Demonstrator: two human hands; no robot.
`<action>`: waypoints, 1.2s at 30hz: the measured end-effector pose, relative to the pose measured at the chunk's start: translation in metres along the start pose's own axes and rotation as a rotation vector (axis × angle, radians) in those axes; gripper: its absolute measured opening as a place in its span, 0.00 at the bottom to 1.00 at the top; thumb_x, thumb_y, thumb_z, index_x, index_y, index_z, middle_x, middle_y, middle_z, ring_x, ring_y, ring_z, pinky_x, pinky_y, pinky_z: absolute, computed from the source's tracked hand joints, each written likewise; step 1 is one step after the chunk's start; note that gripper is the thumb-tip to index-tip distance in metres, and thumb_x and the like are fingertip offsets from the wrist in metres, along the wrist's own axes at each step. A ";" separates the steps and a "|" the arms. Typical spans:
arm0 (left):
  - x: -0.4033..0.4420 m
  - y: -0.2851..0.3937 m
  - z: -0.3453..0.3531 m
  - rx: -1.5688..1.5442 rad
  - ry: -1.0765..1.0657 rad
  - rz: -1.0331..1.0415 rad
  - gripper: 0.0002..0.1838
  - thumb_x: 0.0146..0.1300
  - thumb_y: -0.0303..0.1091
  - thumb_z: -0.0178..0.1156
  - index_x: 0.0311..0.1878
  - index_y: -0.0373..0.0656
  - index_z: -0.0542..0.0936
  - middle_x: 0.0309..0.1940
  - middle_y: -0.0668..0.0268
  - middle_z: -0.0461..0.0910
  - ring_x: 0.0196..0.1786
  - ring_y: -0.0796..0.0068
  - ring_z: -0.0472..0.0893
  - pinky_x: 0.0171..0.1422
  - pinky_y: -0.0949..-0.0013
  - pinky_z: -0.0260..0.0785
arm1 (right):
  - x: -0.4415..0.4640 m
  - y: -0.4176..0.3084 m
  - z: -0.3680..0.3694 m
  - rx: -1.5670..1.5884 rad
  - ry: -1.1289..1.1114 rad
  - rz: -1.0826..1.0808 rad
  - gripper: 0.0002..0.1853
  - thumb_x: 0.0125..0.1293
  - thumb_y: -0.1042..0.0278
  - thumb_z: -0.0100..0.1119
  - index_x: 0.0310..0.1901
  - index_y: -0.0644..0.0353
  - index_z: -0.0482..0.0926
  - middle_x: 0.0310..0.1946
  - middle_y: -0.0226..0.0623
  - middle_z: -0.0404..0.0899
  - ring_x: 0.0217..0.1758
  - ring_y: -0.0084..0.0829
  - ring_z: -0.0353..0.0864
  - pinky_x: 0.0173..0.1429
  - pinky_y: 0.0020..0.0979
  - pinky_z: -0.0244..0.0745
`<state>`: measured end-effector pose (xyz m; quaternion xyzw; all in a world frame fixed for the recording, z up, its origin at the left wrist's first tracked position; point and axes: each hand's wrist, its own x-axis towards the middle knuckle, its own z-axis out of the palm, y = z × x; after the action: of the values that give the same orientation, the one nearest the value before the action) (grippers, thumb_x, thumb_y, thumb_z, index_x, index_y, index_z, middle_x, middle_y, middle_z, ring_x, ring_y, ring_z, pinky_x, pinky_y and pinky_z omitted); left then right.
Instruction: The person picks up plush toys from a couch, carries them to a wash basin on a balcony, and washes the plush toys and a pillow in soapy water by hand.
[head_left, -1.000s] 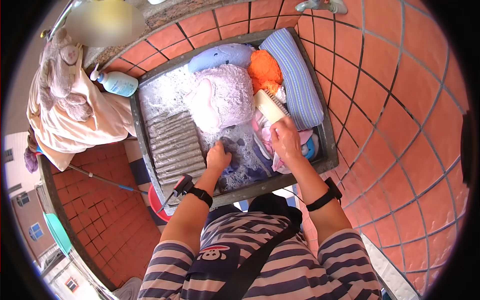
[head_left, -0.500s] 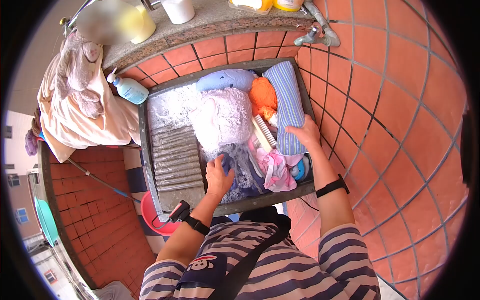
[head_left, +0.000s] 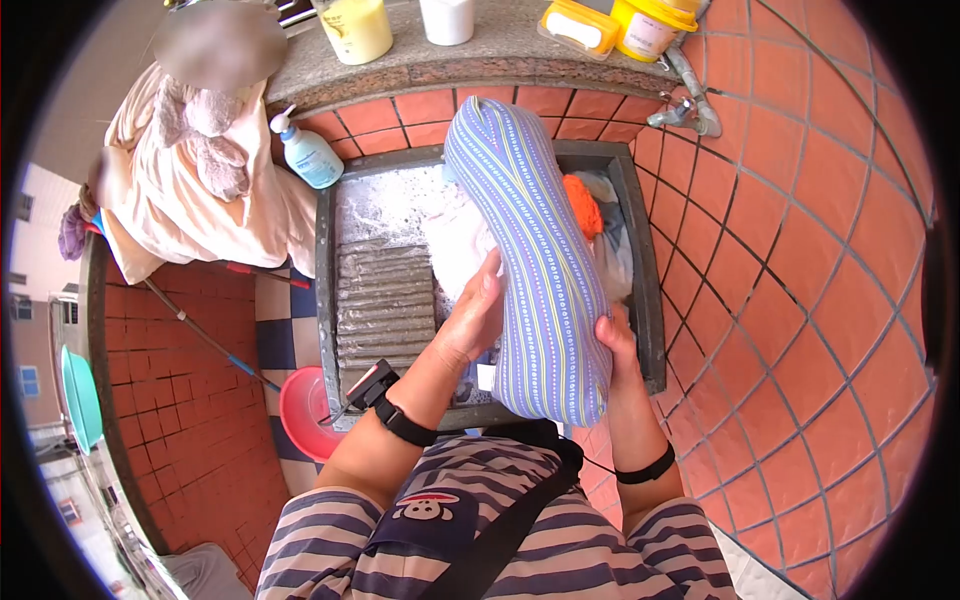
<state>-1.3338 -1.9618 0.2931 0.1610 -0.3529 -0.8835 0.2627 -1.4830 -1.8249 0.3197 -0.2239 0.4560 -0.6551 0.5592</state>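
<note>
A striped bolster pillow (head_left: pixel 545 260) lies directly between the two hands, over the washing sink (head_left: pixel 326 260). Its long axis runs away from the person's body, the far end leaning left, the near end hanging over the near rim. The left hand (head_left: pixel 470 315) is at its left edge, somewhat nearer the middle; the right hand (head_left: pixel 622 350) is on the opposite edge, lower toward the near end. Neither is clearly closer, as both meet its sides.

The right hand pinches the pillow's edge, thumb on the upper face, its other fingers out of sight behind the fabric. The left hand has one digit lying straight along the edge; how far its remaining fingers curl underneath I cannot tell.

The pillow looks plump and rounded, bending slightly along its length, with lengthwise blue-violet stripes, thin yellowish lines and rows of small pale marks. The far end seems tucked into a fold, and a white tag (head_left: pixel 486 378) sticks out at the lower left. Whether it is wet cannot be told.

Partly covered behind it are a white fluffy item (head_left: pixel 455 245) and an orange cloth (head_left: pixel 583 205); a ridged washboard (head_left: pixel 385 300) lies left.
</note>
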 end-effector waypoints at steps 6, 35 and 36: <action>-0.030 0.058 -0.005 -0.201 0.364 -0.030 0.36 0.59 0.56 0.64 0.59 0.35 0.69 0.44 0.55 0.78 0.45 0.66 0.82 0.49 0.64 0.79 | 0.014 0.050 0.053 0.291 -0.076 0.277 0.39 0.56 0.42 0.66 0.57 0.71 0.70 0.44 0.41 0.81 0.42 0.29 0.83 0.47 0.27 0.77; -0.073 0.102 0.012 0.364 0.228 0.698 0.62 0.32 0.54 0.80 0.68 0.35 0.58 0.64 0.54 0.62 0.66 0.62 0.66 0.70 0.57 0.59 | 0.043 -0.016 0.175 -0.274 -0.045 -0.798 0.44 0.43 0.44 0.74 0.58 0.63 0.70 0.57 0.47 0.69 0.60 0.41 0.70 0.64 0.40 0.66; -0.073 0.103 0.014 0.445 0.219 0.728 0.62 0.32 0.53 0.80 0.68 0.35 0.58 0.64 0.54 0.62 0.66 0.62 0.66 0.70 0.58 0.60 | 0.042 -0.015 0.171 -0.183 -0.007 -0.735 0.45 0.43 0.42 0.75 0.58 0.64 0.70 0.57 0.46 0.69 0.60 0.39 0.70 0.65 0.40 0.66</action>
<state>-1.2456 -1.9751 0.3833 0.1715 -0.5385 -0.6134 0.5516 -1.3648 -1.9240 0.4065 -0.4238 0.4000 -0.7679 0.2659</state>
